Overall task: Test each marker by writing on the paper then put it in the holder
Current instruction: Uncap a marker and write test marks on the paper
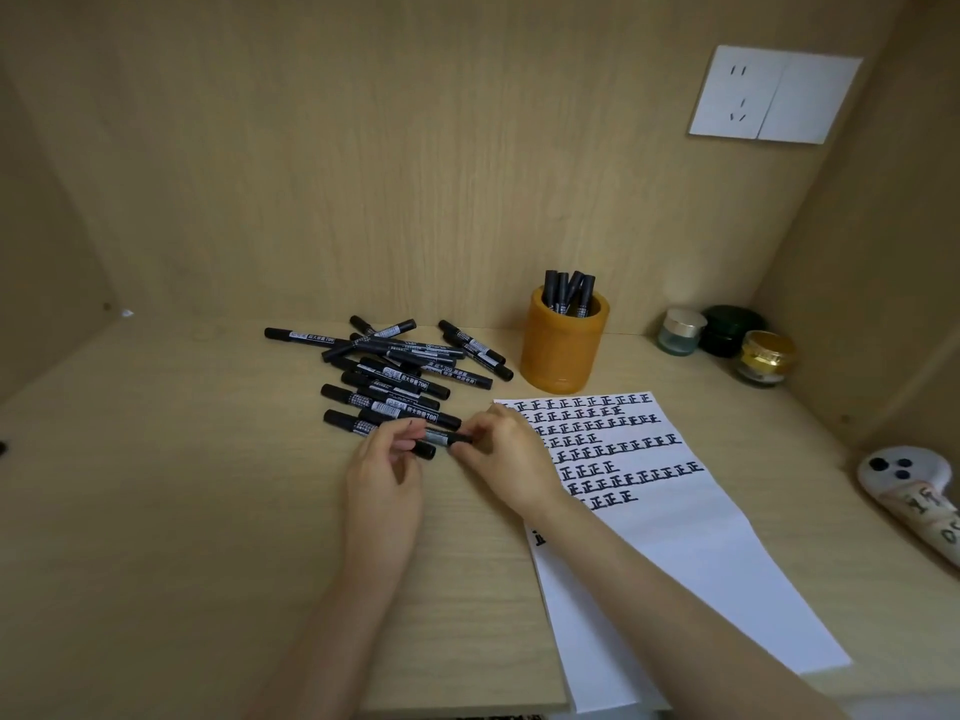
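Both my hands hold one black marker just above the desk, at the near edge of the marker pile. My left hand pinches its left end and my right hand grips its right end. A pile of several black markers lies behind the hands. The white paper lies to the right, its upper half covered with rows of black written characters; my right forearm crosses its left edge. An orange round holder stands behind the paper with several markers upright in it.
Three small jars stand at the back right by the side wall. A white slipper-like object lies at the right edge. A white wall socket sits on the back panel. The wooden desk is enclosed by panels on three sides.
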Motion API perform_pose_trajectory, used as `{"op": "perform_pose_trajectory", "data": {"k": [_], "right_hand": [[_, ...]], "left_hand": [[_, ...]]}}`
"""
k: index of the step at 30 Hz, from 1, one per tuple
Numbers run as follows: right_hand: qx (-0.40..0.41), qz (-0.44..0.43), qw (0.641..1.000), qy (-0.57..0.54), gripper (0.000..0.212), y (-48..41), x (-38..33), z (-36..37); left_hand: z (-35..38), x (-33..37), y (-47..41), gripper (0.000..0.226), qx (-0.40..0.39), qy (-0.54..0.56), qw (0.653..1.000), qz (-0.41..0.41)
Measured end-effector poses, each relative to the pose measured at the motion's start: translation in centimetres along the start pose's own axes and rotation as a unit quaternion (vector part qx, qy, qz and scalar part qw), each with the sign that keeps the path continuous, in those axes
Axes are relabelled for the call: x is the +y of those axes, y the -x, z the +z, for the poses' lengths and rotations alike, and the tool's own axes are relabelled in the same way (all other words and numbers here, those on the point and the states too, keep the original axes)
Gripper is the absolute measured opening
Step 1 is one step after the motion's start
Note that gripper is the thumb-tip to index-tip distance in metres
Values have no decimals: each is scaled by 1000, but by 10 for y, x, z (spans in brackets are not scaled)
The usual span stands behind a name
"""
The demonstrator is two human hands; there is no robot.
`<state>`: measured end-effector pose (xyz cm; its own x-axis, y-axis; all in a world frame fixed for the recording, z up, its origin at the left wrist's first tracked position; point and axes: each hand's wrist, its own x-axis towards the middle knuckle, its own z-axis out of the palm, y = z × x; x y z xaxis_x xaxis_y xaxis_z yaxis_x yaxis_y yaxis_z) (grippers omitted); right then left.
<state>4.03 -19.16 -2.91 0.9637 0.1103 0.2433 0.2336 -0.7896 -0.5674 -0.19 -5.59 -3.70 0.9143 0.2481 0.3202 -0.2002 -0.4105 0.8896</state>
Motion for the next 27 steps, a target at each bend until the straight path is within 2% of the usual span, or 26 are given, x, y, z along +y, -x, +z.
{"op": "perform_pose_trajectory", "data": {"k": [2,4,8,11,14,19,27], "right_hand": [[26,16,998,-47,19,4,2,-9],[59,37,988,-140,13,10,5,-25],[118,75,942,-306,6,26,8,-55],[112,89,913,-383,7,39,8,-67],[89,89,894,-431,6,49,6,-69],[84,83,871,-478,13,59,1,-69],[21,69,901,-429,13,63,-8,-58]], "left_hand": [[-1,0,0,43,4,4,1000,2],[-1,2,2,43,3,2,1000,5],[0,4,3,43,-15,-11,1000,4],[0,7,4,56,-30,-18,998,53],[-1,17,9,58,-97,-31,990,97],[0,19,17,28,-185,-87,974,102],[1,21,20,24,-223,-129,953,162]]}}
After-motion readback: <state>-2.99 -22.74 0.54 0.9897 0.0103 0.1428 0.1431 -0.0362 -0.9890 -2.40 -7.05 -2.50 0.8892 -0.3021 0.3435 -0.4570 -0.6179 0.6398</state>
